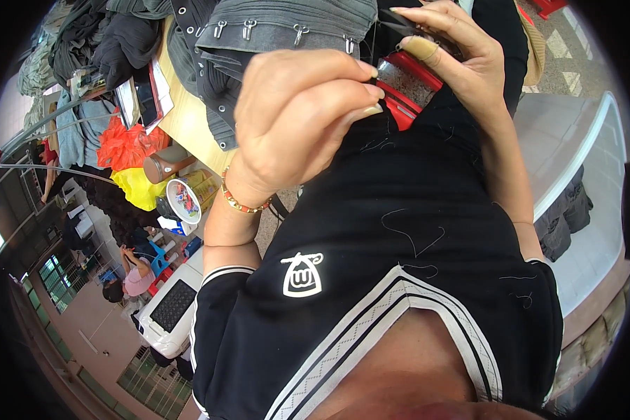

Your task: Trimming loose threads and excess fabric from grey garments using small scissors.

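Fingers (343,66) of the left hand (287,122) curl inward with their tips drawn near one another; whether anything is gripped between them cannot be told. A red and gold bracelet (239,201) circles that wrist. The right hand (469,59), its thumb wrapped in a tan cover (420,47), grips a dark tool (397,26) whose full shape is partly hidden. Beyond the left hand, a grey ribbed garment (287,21) with a row of metal hooks (250,29) lies at the far edge of the view, beside the pale wooden surface (192,129). To the left are a red plastic bag (126,143), a yellow bag (138,187), a brown cup (162,166) and a white tub (171,203) of small wrapped items. Loose threads (414,245) cling to the wearer's black shirt (371,217). To the right, dark grey cloth (565,218) lies in a white bin (596,259).
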`<state>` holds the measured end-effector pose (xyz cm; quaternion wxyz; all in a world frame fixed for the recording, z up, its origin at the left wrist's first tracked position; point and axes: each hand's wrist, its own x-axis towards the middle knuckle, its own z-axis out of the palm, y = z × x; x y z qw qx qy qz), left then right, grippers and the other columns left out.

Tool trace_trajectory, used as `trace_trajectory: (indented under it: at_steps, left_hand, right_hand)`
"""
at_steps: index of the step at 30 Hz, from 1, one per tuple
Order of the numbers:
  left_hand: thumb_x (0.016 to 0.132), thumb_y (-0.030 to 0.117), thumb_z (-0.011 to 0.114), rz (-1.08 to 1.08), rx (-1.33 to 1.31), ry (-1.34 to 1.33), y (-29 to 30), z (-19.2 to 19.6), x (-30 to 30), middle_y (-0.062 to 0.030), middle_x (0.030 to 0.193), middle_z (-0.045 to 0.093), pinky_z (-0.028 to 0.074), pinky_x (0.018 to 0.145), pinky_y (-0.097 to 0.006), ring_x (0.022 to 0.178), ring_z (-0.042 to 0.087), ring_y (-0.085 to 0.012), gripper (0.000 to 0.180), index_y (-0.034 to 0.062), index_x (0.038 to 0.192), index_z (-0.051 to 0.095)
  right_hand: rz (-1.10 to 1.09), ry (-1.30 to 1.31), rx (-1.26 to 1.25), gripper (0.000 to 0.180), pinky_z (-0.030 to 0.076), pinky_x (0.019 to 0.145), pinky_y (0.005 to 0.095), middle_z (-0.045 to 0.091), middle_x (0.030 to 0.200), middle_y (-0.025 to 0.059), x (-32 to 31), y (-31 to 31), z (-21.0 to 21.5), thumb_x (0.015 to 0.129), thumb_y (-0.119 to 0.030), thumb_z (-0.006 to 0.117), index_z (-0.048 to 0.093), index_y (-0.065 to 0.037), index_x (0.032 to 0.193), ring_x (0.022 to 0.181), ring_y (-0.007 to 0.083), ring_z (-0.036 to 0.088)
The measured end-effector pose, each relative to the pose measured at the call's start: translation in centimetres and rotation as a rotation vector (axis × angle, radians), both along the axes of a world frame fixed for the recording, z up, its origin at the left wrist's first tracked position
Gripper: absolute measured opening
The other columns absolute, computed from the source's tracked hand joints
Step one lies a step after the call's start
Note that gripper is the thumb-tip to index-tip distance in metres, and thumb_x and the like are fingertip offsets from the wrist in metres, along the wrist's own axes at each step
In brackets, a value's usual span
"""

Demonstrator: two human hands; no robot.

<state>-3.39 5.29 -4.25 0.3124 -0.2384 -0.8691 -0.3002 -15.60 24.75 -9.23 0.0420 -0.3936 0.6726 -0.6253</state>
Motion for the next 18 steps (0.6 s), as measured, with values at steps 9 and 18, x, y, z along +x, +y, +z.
trace_trajectory:
  at_steps: [9, 18]
  left_hand:
    - [0.070, 0.010, 0.082, 0.183, -0.140, 0.103, -1.9, -1.3, -0.1, -0.0031, 0.103, 0.068, 0.045, 0.081, -0.033, 0.093, 0.065, -0.0218, 0.029, 0.0124, 0.097, 0.072]
    - [0.072, 0.014, 0.082, 0.336, -0.384, 0.123, -2.2, -3.7, 0.6, 0.0046, 0.109, 0.067, 0.036, 0.094, -0.033, 0.109, 0.061, -0.0163, 0.022, 0.0195, 0.092, 0.074]
  right_hand:
    - [0.009, -0.024, -0.110, 0.033, 0.042, 0.067, 0.0242, 0.062, 0.087, 0.0052, 0.0, 0.3, -0.5, 0.078, 0.000, 0.081, 0.072, 0.002, 0.110, 0.076, 0.0113, 0.055]
    - [0.093, -0.030, -0.037, 0.035, 0.043, 0.064, 0.0265, 0.061, 0.087, 0.0055, 0.6, -0.4, -1.3, 0.078, -0.003, 0.082, 0.073, 0.001, 0.112, 0.075, 0.0142, 0.056]
